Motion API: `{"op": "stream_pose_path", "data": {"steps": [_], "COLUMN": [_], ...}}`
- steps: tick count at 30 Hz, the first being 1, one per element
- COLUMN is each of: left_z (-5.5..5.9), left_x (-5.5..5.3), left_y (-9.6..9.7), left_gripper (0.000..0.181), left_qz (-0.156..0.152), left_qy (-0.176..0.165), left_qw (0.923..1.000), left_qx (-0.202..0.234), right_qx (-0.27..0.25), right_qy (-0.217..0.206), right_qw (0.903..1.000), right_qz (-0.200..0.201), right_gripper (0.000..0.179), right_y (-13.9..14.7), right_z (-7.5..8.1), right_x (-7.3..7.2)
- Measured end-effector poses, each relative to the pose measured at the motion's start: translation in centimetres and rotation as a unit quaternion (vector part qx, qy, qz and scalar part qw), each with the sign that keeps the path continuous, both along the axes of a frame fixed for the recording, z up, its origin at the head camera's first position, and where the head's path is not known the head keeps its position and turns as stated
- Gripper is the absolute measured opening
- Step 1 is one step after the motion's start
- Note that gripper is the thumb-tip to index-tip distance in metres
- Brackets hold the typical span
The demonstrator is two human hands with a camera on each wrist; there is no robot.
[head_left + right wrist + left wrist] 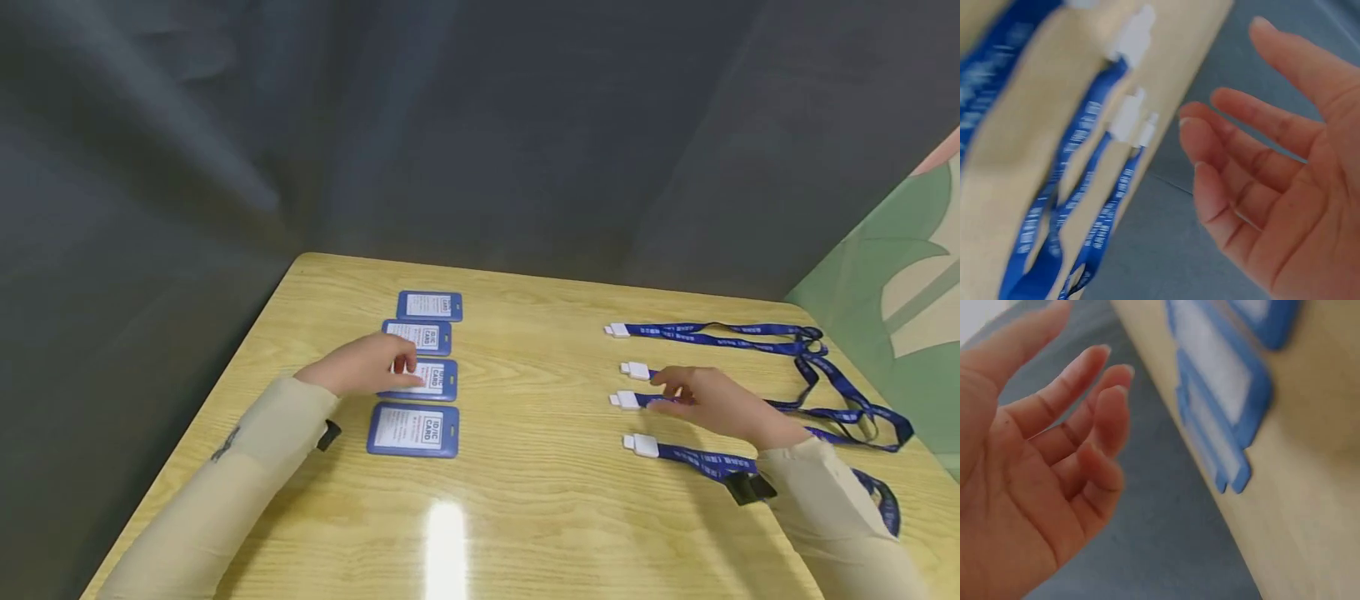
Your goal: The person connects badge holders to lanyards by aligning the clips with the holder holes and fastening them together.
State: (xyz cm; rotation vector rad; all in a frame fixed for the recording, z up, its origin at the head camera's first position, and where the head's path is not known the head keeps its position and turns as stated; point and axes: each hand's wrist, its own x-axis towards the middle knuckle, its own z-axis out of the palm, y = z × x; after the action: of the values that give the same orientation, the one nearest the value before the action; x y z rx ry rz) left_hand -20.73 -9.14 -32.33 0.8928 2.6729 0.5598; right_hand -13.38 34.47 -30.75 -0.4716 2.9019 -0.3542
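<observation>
My left hand (369, 365) hovers over a column of blue badge holders, its fingers loosely bent and holding nothing. Beneath it lies one badge holder (438, 379), partly hidden by the fingers; the nearest badge holder (412, 429) lies just in front. In the left wrist view the palm (1029, 481) is bare. My right hand (708, 402) is above the blue lanyards, fingers relaxed, covering part of the two middle straps. Their white clips (636, 371) point left. The front lanyard (697, 458) lies nearer me. In the right wrist view the hand (1279, 169) holds nothing.
Two more badge holders (430, 306) lie toward the back of the wooden table (525, 517). The rearmost lanyard (720, 333) stretches to the right, and strap loops spread near the right edge. A dark curtain (525, 142) hangs behind; a patterned green surface (892, 292) borders the right.
</observation>
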Motion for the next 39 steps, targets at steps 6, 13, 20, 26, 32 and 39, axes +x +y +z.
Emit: {"op": "stream_pose_path", "data": {"steps": [6, 13, 20, 26, 32, 39], "left_z": [-1.5, -2.7, -2.9, -2.9, -2.9, -2.8], "left_x": [2.2, 3.3, 3.4, 3.4, 3.4, 3.4], "left_y": [-0.1, -0.2, -0.3, 0.0, 0.1, 0.1], "left_gripper": [0.039, 0.065, 0.068, 0.067, 0.067, 0.063], "left_qz": [-0.024, -0.029, -0.030, -0.032, -0.046, -0.053], "left_qy": [-0.022, -0.004, 0.000, 0.002, 0.014, 0.010], "left_qw": [0.9978, 0.9966, 0.9963, 0.9953, 0.9948, 0.9946], "left_qx": [-0.058, -0.077, -0.081, -0.091, -0.090, -0.088], "right_qx": [0.017, -0.019, -0.007, 0.000, 0.005, 0.015], "right_qy": [-0.037, -0.036, -0.029, -0.008, 0.011, 0.015], "right_qw": [0.9990, 0.9979, 0.9987, 0.9987, 0.9978, 0.9981], "right_qz": [0.021, 0.051, 0.042, 0.050, 0.066, 0.057], "right_gripper": [0.043, 0.028, 0.020, 0.020, 0.030, 0.033], "right_y": [0.2, 0.0, 0.0, 0.0, 0.1, 0.0], "right_z": [-2.3, -4.6, -4.5, -4.3, -3.8, -3.2], "right_x": [1.5, 2.0, 2.0, 1.9, 2.0, 2.2]}}
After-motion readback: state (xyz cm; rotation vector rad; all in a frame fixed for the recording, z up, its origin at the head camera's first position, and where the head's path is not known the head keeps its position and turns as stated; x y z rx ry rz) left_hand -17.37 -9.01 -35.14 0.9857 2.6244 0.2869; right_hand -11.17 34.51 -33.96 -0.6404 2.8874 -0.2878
